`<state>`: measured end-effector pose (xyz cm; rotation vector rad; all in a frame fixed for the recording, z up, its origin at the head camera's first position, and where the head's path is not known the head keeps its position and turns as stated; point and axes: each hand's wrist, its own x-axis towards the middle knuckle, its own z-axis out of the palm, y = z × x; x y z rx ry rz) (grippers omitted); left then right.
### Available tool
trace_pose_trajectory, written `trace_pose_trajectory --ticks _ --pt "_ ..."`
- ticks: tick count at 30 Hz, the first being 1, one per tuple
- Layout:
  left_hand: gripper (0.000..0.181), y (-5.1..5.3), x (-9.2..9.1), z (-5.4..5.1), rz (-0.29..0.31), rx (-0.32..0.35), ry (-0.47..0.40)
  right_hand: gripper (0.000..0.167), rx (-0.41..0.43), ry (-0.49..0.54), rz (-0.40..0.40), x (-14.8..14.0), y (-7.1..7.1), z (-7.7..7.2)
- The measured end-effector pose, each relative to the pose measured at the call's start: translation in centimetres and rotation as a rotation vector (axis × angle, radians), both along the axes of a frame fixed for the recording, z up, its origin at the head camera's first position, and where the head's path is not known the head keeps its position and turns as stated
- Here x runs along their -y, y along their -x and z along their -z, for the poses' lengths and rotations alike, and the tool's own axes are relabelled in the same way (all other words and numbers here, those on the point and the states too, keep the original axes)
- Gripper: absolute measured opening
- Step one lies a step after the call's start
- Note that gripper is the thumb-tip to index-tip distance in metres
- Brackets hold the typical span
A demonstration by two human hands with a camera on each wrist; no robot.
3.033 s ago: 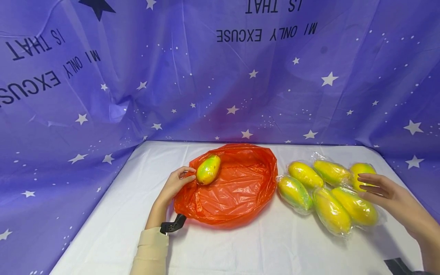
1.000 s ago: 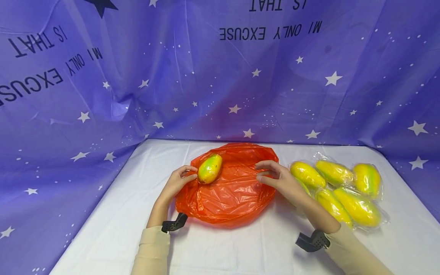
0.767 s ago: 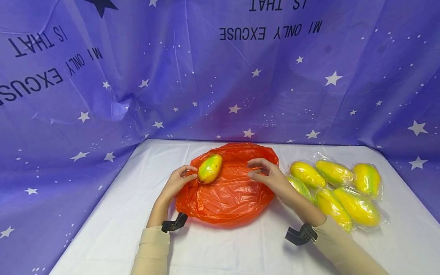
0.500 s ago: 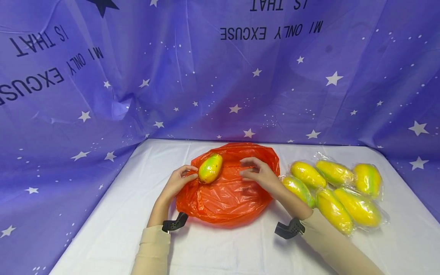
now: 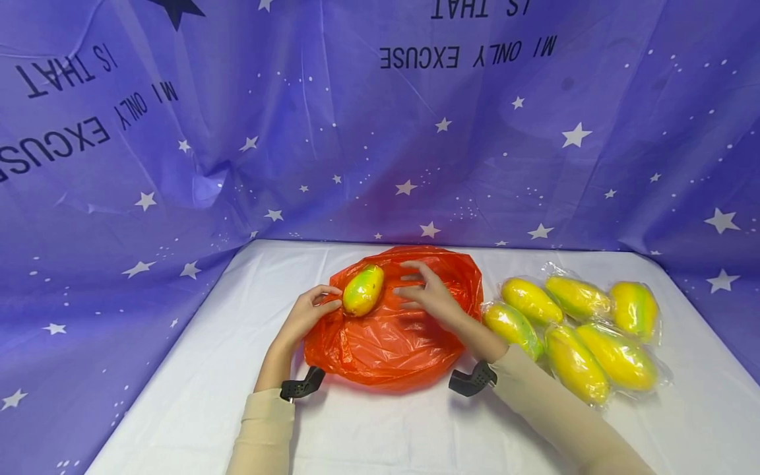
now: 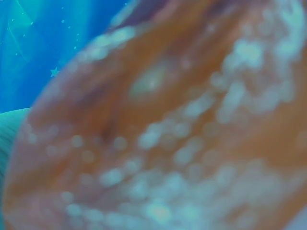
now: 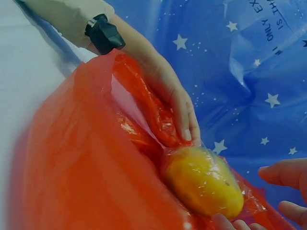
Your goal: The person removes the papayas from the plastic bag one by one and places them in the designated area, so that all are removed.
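Observation:
A red plastic bag (image 5: pixel 386 356) lies spread with its mouth facing up in the head view. Inside its left part rests a yellow-green mango (image 5: pixel 363 291) in clear wrap. My left hand (image 5: pixel 299 320) pinches the bag's left rim beside that mango, as the right wrist view also shows with the left hand (image 7: pixel 175 98) at the red film. Over the bag's opening, to the right of the mango, hovers my right hand (image 5: pixel 430 295) with spread fingers and nothing in them. Blurred red film (image 6: pixel 158 124) fills most of the left wrist view.
Several more wrapped mangoes (image 5: pixel 572 366) lie grouped on the white-covered table (image 5: pixel 404 435), right of the bag. A purple star-printed cloth (image 5: pixel 368 145) hangs behind and at the sides. Each wrist carries a black camera mount (image 5: pixel 473 379).
My right hand has moved left from the mangoes on the right to above the bag, still nearing the mango inside it. The left hand, bag and mangoes stay about where they were.

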<state>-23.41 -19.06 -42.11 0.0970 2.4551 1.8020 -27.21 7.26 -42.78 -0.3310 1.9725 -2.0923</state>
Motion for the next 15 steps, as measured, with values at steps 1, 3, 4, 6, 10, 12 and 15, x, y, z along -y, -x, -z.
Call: trace_pose_trajectory --ticks 1,3,4,6,10,12,15 --pt "0.03 0.0 0.0 0.0 0.001 -0.003 -0.001 0.062 0.009 0.004 -0.001 0.2 0.1 0.1" --pt "0.03 0.0 0.0 -0.1 0.002 -0.007 0.0 0.061 0.023 0.005 -0.002 0.5 0.3 0.2" --pt "0.03 0.0 0.0 -0.1 0.003 -0.009 0.003 0.061 0.031 0.005 -0.004 0.7 0.4 0.2" --pt "0.03 0.0 0.0 -0.1 0.003 -0.007 0.005 0.062 0.048 0.002 -0.007 1.1 0.6 0.2" --pt "0.03 0.0 0.1 0.0 0.003 -0.005 0.009 0.067 0.085 -0.004 -0.039 1.9 0.9 0.4" --pt "0.03 0.0 0.0 0.0 0.003 -0.003 0.004 0.07 0.094 -0.017 -0.056 2.4 1.0 0.4" --pt "0.03 0.0 -0.1 0.1 0.003 -0.004 0.001 0.074 0.099 -0.027 -0.078 3.1 1.3 0.4"
